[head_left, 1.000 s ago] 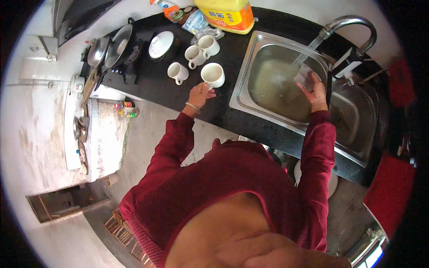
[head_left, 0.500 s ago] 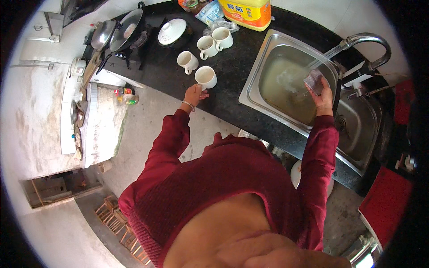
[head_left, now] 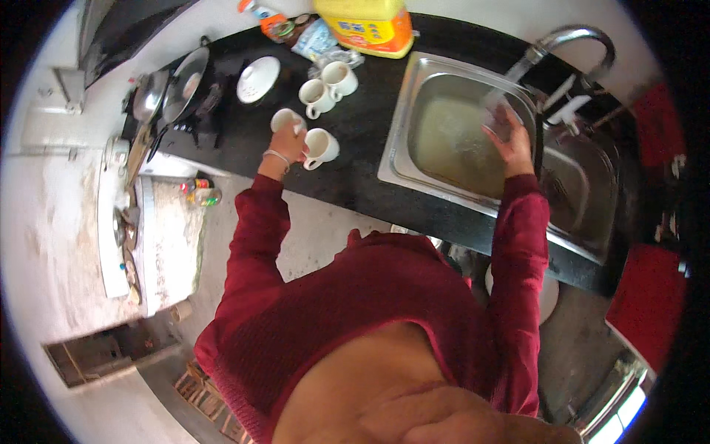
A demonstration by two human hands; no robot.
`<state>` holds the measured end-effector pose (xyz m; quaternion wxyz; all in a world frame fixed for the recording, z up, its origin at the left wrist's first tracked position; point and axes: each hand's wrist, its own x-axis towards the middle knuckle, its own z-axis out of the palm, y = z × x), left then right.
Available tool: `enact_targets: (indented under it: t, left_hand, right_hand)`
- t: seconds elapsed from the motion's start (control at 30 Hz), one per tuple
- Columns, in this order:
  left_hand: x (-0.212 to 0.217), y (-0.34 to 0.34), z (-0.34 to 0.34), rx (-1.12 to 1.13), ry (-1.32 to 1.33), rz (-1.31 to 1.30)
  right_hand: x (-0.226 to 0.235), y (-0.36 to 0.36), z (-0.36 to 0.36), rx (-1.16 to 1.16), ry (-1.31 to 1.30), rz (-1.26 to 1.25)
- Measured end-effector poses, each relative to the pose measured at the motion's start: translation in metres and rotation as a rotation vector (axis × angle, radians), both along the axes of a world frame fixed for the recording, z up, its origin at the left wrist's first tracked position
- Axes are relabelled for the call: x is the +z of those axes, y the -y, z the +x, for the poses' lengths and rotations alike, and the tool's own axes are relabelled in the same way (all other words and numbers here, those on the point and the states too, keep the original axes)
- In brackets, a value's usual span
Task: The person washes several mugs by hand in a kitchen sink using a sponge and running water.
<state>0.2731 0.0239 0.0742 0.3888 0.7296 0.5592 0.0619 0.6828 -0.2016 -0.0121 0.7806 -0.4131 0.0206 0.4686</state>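
Observation:
Two white mugs stand side by side near the counter's front edge. My left hand (head_left: 289, 143) has its fingers closed on the handle side of the left mug (head_left: 285, 118), hiding that handle. Just right of it is the other white mug (head_left: 321, 145), its handle toward me. Two more white mugs, a nearer one (head_left: 316, 95) and a farther one (head_left: 341, 76), sit behind. Over the sink basin (head_left: 421, 159), my right hand (head_left: 513, 146) holds a greyish sponge (head_left: 497, 117), blurred, under the faucet (head_left: 563, 37). Cloudy water lies in the basin.
A white lid (head_left: 258, 79) and two pans, the nearer one a wok (head_left: 186, 85), are at the left. Behind the mugs stand a large yellow jug (head_left: 366, 22) and crumpled plastic (head_left: 339, 58). A second, smaller basin (head_left: 580, 185) adjoins on the right.
My left hand has moved left, from the nearer mug to the one beside it, and closed there. My right hand stays over the basin with the sponge. The whole view has shifted slightly.

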Motion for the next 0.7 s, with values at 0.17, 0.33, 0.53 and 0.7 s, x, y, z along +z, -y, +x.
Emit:
enact_targets:
  t: [0.17,0.33,0.53,0.7]
  left_hand:
    - [-0.029,-0.06,0.041,0.136,-0.083,-0.231]
    - [-0.076,-0.105,0.053,0.268,-0.215,-0.308]
    - [-0.096,-0.122,0.049,0.394,-0.149,-0.315]
    - [-0.062,-0.108,0.054,0.324,-0.089,-0.357]
  right_hand:
    - [-0.012,-0.011,0.009,0.044,0.01,0.05]
    - [0.004,-0.002,0.004,0.035,-0.025,0.06]
    - [0.005,0.009,0.004,-0.003,-0.052,0.031]
    - [-0.024,0.009,0.015,0.002,-0.077,0.044]
